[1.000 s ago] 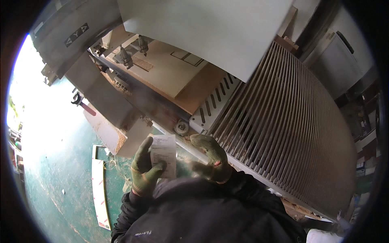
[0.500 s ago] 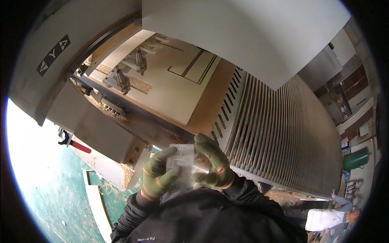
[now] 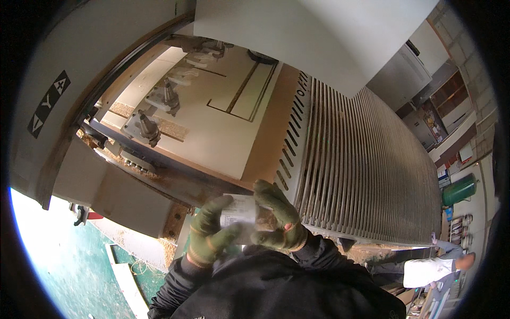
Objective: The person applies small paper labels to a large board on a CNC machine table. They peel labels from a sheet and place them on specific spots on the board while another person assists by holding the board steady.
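Green knit gloves with yellowish cuffs cover both hands, held close together in front of my dark jacket. My left hand point(image 3: 209, 232) is closed on the left side of a small white printed label point(image 3: 237, 209), its fingers bent over the edge. On the other side, my right hand point(image 3: 281, 219) curls its fingers and thumb around the label's right edge; a brownish patch shows between them, which I cannot identify. The print is blurred. Just beyond the hands lies a pale panel point(image 3: 234, 143) with dark grooves, on a brown board inside a large machine.
Metal tool holders point(image 3: 150, 129) line the machine's left side. A slatted roller-like bed point(image 3: 366, 170) stretches right, under a big white panel point(image 3: 319, 37). Sawdust and a white strip point(image 3: 127, 284) lie at lower left on the green floor. A person point(image 3: 433, 271) stands at far right near a green cylinder point(image 3: 459, 190).
The view has shifted, so the machine appears lower and more to the left. Between my hands the label has turned somewhat, and a shiny white bit by my right fingers no longer shows.
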A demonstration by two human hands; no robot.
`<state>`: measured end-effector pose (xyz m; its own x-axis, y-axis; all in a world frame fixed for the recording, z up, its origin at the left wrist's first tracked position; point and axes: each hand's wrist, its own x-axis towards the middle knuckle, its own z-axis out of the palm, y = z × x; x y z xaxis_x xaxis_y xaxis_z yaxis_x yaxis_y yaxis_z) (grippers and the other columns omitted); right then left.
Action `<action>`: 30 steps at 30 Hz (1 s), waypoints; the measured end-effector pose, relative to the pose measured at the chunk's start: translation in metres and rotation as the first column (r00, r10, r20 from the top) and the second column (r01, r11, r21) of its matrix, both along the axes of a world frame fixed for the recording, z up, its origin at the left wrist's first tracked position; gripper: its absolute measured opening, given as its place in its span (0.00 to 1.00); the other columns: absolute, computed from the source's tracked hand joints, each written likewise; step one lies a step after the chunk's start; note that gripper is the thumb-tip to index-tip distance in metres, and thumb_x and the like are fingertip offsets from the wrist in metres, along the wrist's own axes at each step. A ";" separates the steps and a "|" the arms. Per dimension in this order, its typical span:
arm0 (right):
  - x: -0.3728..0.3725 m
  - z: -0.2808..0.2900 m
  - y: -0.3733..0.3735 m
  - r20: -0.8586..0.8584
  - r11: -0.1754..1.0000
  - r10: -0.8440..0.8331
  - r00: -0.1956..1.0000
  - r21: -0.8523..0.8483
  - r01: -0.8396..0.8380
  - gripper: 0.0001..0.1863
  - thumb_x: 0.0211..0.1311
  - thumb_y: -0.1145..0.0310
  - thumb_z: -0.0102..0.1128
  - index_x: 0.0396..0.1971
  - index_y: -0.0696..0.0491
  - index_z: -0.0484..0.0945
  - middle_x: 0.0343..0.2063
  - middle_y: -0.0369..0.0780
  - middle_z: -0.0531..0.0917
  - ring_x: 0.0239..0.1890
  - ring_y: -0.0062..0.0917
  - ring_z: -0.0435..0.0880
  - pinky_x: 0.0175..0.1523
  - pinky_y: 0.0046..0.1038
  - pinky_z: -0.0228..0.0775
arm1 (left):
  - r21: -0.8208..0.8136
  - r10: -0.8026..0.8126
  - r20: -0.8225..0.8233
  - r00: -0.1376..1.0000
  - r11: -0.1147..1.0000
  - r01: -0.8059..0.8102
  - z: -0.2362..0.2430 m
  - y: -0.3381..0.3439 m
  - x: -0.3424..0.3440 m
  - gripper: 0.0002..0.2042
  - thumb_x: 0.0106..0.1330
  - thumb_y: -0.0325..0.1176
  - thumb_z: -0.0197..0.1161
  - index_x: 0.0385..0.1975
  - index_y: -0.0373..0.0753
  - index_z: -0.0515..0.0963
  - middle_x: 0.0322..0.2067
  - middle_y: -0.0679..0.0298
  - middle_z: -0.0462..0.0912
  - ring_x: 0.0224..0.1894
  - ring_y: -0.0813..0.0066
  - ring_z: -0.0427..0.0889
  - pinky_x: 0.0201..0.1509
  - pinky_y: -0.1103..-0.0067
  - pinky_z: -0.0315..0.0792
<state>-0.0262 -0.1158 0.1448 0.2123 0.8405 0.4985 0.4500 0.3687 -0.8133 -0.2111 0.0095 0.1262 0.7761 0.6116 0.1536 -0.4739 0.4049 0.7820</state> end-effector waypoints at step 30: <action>0.080 0.015 0.001 0.014 0.998 -0.030 0.999 0.057 0.030 0.48 0.55 0.45 0.79 0.71 0.57 0.70 0.71 0.49 0.71 0.75 0.44 0.65 0.78 0.45 0.52 | 0.034 0.162 -0.048 0.986 0.986 -0.160 0.022 -0.014 0.074 0.40 0.61 0.15 0.65 0.76 0.35 0.60 0.65 0.50 0.75 0.64 0.62 0.77 0.71 0.65 0.71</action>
<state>0.0537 -0.1151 0.1598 0.2291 0.8043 0.5482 0.4736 0.4000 -0.7847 -0.1373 -0.0045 0.1479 0.6750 0.7251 0.1368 -0.4905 0.3025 0.8173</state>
